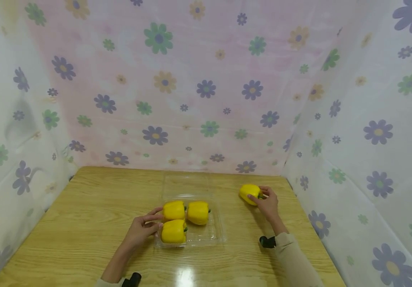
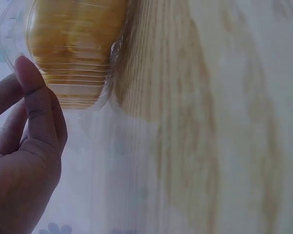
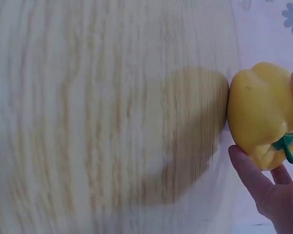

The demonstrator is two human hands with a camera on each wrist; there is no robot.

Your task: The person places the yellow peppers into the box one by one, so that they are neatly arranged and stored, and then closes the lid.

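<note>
A clear plastic clamshell box [image 1: 206,235] lies with its lid [image 1: 187,185] folded back on the table. Inside it are three yellow bell peppers: one at back left [image 1: 173,210], one at back right [image 1: 198,212], one at front left [image 1: 173,231]. The front right part holds none. My left hand [image 1: 142,230] pinches the box's left rim between thumb and fingers, as the left wrist view also shows [image 2: 31,112]. To the right of the box, my right hand [image 1: 268,204] grips another yellow bell pepper [image 1: 249,194], its green stem visible in the right wrist view [image 3: 261,112].
The wooden table [image 1: 94,223] reaches back to a flowered cloth [image 1: 180,79] hung behind it and along both sides. Each wrist carries a black camera mount, one near the right sleeve [image 1: 267,242] and one at the bottom edge. Light glares on the table's front.
</note>
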